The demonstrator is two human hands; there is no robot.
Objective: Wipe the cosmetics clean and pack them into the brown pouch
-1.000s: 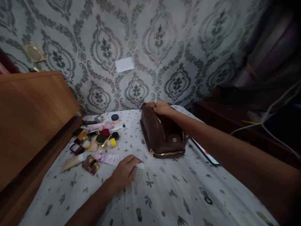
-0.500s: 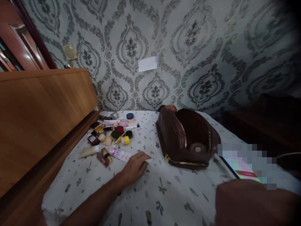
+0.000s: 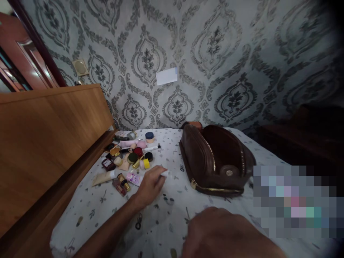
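Note:
My left hand (image 3: 152, 184) is closed, with fingers and thumb together around a small white thing (image 3: 164, 173) whose kind I cannot make out. Part of a pink printed tube (image 3: 133, 178) shows beside that hand, its other end hidden behind it. Close to the camera at the bottom, my right hand (image 3: 215, 233) is blurred, back uppermost and fingers out of sight. Beyond it stands a dark brown zippered bag (image 3: 199, 157), unzipped with its mouth gaping. Left of my left hand lie a beige tube (image 3: 104, 178) and small gold-capped bottles (image 3: 124, 182).
Several cosmetics crowd the far left of the patterned white sheet (image 3: 107, 215), among them a blue-lidded jar (image 3: 149, 137), a red-lidded jar (image 3: 138, 152) and a yellow-capped container (image 3: 145, 163). A wooden board (image 3: 53, 125) borders the left side. A pixelated patch covers the right.
My right hand has moved left, away from the blurred-out patch, towards the middle. My left hand has shifted slightly up and left, still closed. The view has tilted a little.

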